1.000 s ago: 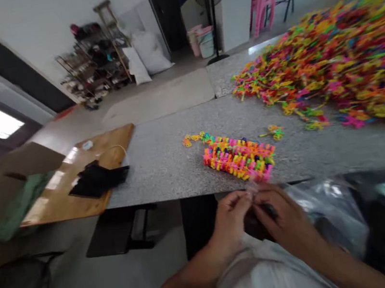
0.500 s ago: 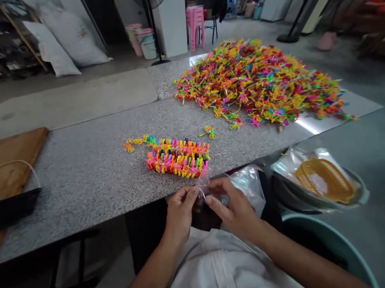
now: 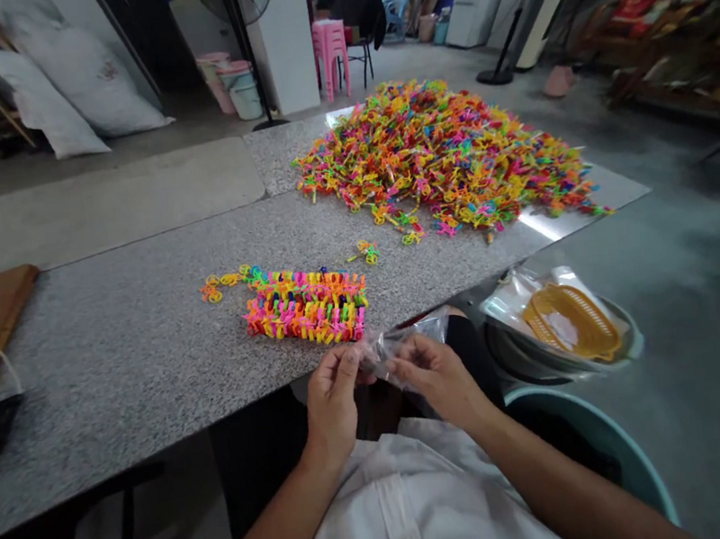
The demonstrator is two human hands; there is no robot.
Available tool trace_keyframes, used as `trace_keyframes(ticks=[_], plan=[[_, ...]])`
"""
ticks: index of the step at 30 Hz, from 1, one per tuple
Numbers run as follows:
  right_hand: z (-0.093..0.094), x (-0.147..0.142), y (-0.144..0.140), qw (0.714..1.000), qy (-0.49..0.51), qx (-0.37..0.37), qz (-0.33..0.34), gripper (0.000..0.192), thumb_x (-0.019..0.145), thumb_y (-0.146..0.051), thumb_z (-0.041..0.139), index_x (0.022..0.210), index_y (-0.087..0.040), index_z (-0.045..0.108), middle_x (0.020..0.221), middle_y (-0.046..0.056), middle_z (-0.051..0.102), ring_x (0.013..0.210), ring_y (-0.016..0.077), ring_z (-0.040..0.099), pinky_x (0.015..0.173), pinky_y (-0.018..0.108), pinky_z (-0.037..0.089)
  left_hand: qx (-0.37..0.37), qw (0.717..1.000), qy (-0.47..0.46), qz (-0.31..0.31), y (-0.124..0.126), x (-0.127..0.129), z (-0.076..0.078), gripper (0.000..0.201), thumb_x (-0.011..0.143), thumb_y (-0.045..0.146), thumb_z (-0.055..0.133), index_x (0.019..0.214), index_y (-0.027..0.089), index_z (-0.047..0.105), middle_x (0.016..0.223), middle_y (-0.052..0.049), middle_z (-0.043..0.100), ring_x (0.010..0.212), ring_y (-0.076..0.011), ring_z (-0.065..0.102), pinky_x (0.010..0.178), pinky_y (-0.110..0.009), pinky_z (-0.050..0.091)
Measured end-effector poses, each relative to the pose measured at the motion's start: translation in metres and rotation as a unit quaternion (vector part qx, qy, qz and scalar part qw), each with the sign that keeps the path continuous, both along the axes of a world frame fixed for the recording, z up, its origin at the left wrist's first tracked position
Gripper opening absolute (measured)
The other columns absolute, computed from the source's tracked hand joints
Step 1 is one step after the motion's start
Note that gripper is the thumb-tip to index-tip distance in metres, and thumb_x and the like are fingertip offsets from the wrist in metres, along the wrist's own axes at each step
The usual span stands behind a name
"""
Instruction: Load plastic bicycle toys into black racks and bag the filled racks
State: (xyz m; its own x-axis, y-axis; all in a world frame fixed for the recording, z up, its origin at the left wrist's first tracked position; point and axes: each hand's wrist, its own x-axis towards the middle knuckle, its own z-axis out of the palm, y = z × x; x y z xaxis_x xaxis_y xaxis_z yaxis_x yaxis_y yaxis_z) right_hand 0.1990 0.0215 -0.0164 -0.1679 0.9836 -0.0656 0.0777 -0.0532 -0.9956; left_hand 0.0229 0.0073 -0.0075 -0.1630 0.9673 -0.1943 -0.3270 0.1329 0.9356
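Plastic (image 3: 379, 348), clear and crumpled, at the near edge of the bench (image 3: 132, 342), pinched in both hands: left hand (image 3: 331, 400) nearly closed, thumb against fingertips; right hand (image 3: 444, 379) curled, thumb and fingers likewise on it. Near that edge, rows of bright pieces (image 3: 308, 307), with a loose piece (image 3: 368, 252) beyond. Toward the right corner, a big heap of similar pieces (image 3: 445, 160).

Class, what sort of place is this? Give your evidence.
Probably a small workshop: a heap of colourful pieces and neat rows of similar pieces on a grey table, plus white sacks beyond.
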Motion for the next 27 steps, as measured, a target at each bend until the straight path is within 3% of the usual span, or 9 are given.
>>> trace_keyframes(ticks=[6, 10, 15, 18, 20, 22, 24, 25, 27], plan=[[-0.023, 0.034, 0.009, 0.981, -0.148, 0.067, -0.103, 0.027, 0.083, -0.041, 0.072, 0.066, -0.025, 0.058, 0.064, -0.001, 0.058, 0.064, 0.0182, 0.052, 0.065, 0.031, 0.046, -0.024, 0.968, -0.233, -0.091, -0.010, 0.006, 0.015, 0.045, 0.075, 0.047, 0.099, 0.075, 0.016, 0.066, 0.082, -0.003, 0.073, 0.083, -0.0151, 0.070, 0.086, -0.029, 0.060], [-0.025, 0.052, 0.019, 0.983, -0.111, 0.087, -0.117, 0.020, 0.082, -0.037, 0.063, 0.067, -0.025, 0.060, 0.069, 0.003, 0.066, 0.073, 0.0230, 0.060, 0.070, 0.034, 0.051, -0.054, 0.935, -0.305, -0.170, -0.022, 0.012, 0.027, 0.043, 0.080, 0.042, 0.097, 0.074, 0.015, 0.065, 0.072, 0.000, 0.066, 0.072, -0.0113, 0.064, 0.083, -0.028, 0.062], [-0.017, 0.056, 0.026, 0.987, -0.019, -0.008, -0.159, 0.030, 0.073, -0.033, 0.067, 0.058, -0.026, 0.042, 0.062, -0.001, 0.059, 0.057, 0.0167, 0.055, 0.055, 0.028, 0.048, -0.069, 0.932, -0.334, -0.124, -0.021, 0.005, 0.040, 0.041, 0.080, 0.039, 0.097, 0.080, 0.017, 0.063, 0.064, 0.008, 0.050, 0.060, -0.0067, 0.050, 0.093, -0.036, 0.064], [-0.008, 0.053, 0.033, 0.975, 0.104, -0.048, -0.191, 0.035, 0.069, -0.033, 0.073, 0.062, -0.026, 0.039, 0.061, -0.004, 0.056, 0.053, 0.0134, 0.053, 0.049, 0.025, 0.046, -0.040, 0.948, -0.280, -0.144, -0.013, -0.011, 0.036, 0.041, 0.087, 0.046, 0.090, 0.081, 0.019, 0.060, 0.057, 0.010, 0.037, 0.054, -0.0064, 0.040, 0.082, -0.029, 0.060], [0.000, 0.052, 0.040, 0.953, 0.185, -0.069, -0.232, 0.039, 0.067, -0.036, 0.077, 0.067, -0.026, 0.040, 0.059, -0.007, 0.052, 0.049, 0.0121, 0.051, 0.046, 0.024, 0.045, -0.018, 0.953, -0.196, -0.230, -0.008, -0.024, 0.029, 0.047, 0.092, 0.057, 0.083, 0.079, 0.019, 0.058, 0.055, 0.010, 0.034, 0.053, -0.0073, 0.036, 0.074, -0.026, 0.055], [0.010, 0.052, 0.049, 0.933, 0.233, -0.064, -0.266, 0.042, 0.067, -0.039, 0.080, 0.073, -0.027, 0.040, 0.058, -0.009, 0.050, 0.045, 0.0109, 0.049, 0.043, 0.023, 0.042, -0.011, 0.927, -0.045, -0.372, -0.007, -0.033, 0.022, 0.052, 0.095, 0.066, 0.074, 0.079, 0.019, 0.059, 0.059, 0.006, 0.046, 0.057, -0.0092, 0.042, 0.069, -0.025, 0.048], [0.020, 0.053, 0.054, 0.927, 0.230, -0.025, -0.294, 0.044, 0.072, -0.043, 0.080, 0.078, -0.028, 0.039, 0.057, -0.012, 0.047, 0.039, 0.0094, 0.041, 0.038, 0.022, 0.034, -0.001, 0.875, 0.129, -0.466, -0.008, -0.036, 0.019, 0.052, 0.101, 0.066, 0.065, 0.080, 0.019, 0.061, 0.071, 0.001, 0.059, 0.067, -0.0122, 0.052, 0.069, -0.026, 0.045], [0.024, 0.053, 0.056, 0.930, 0.207, 0.005, -0.303, 0.043, 0.076, -0.044, 0.079, 0.079, -0.029, 0.038, 0.057, -0.012, 0.045, 0.037, 0.0089, 0.038, 0.037, 0.022, 0.030, 0.008, 0.863, 0.199, -0.465, -0.009, -0.035, 0.019, 0.049, 0.102, 0.064, 0.062, 0.082, 0.019, 0.063, 0.076, 0.000, 0.062, 0.072, -0.0137, 0.055, 0.070, -0.027, 0.046], [0.031, 0.054, 0.055, 0.943, 0.112, 0.075, -0.304, 0.038, 0.084, -0.044, 0.075, 0.081, -0.029, 0.040, 0.057, -0.012, 0.044, 0.038, 0.0094, 0.036, 0.039, 0.023, 0.029, 0.040, 0.895, 0.277, -0.348, -0.011, -0.032, 0.025, 0.042, 0.104, 0.060, 0.061, 0.090, 0.021, 0.065, 0.084, -0.001, 0.065, 0.078, -0.0160, 0.060, 0.075, -0.029, 0.050]])
